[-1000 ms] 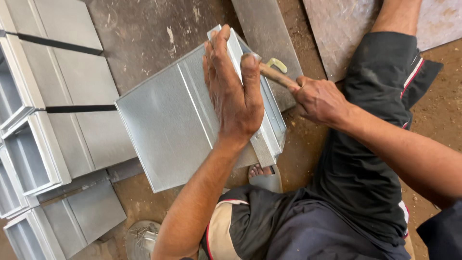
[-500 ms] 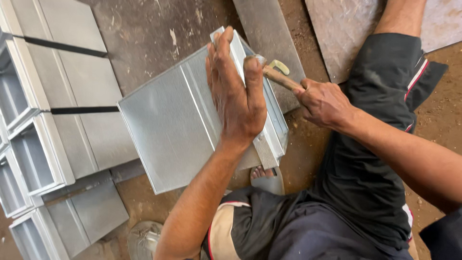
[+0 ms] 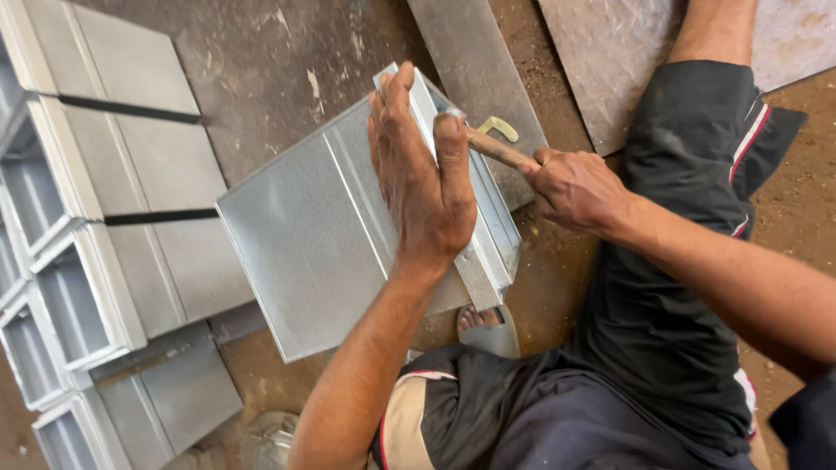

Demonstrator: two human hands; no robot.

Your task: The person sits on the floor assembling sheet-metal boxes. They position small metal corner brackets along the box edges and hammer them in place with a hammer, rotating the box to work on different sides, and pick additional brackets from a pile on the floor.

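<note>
A galvanised sheet-metal duct piece [image 3: 305, 235] lies tilted across my lap, its flanged rim at the right. My left hand [image 3: 422, 178] presses flat on that rim, fingers spread along the folded edge, thumb hooked over its side. My right hand [image 3: 570, 187] grips the wooden handle of a hammer [image 3: 496, 148]. The handle points toward the rim; its head is hidden behind my left thumb and the flange. I sit on the floor in dark shorts, one sandalled foot [image 3: 483, 322] showing under the piece.
Several finished rectangular metal ducts [image 3: 104, 226] lie side by side on the left. A flat metal strip [image 3: 475, 61] and a small brass hook [image 3: 498, 128] lie beyond the workpiece. A patterned metal sheet [image 3: 618, 61] sits at upper right on the dusty concrete floor.
The hammer handle has shifted slightly along the rim with my right hand. My left hand keeps its flat hold on the flange. The view has drifted a little.
</note>
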